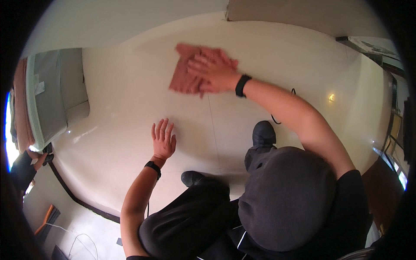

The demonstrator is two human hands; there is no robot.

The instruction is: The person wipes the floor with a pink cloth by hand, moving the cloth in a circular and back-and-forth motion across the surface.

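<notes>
My right hand [213,74] lies flat, fingers spread, on top of a reddish-pink cloth [180,78], pressing it against the pale glossy floor [130,86]. The cloth is rumpled, with folds showing past the hand to the right, and its outline is slightly blurred. My left hand [163,141] is open and apart from the cloth, nearer to me, its fingers stretched forward over the floor. It holds nothing. Whether its palm touches the floor I cannot tell. Dark bands circle both wrists.
A grey upholstered bed or sofa [71,86] stands at the left. Along the far side runs a grey panel [294,17]. My dark shoes [263,133] and bent knees are close in front. A thin black cable [274,119] lies by my right forearm. Another person's foot [40,159] shows at far left.
</notes>
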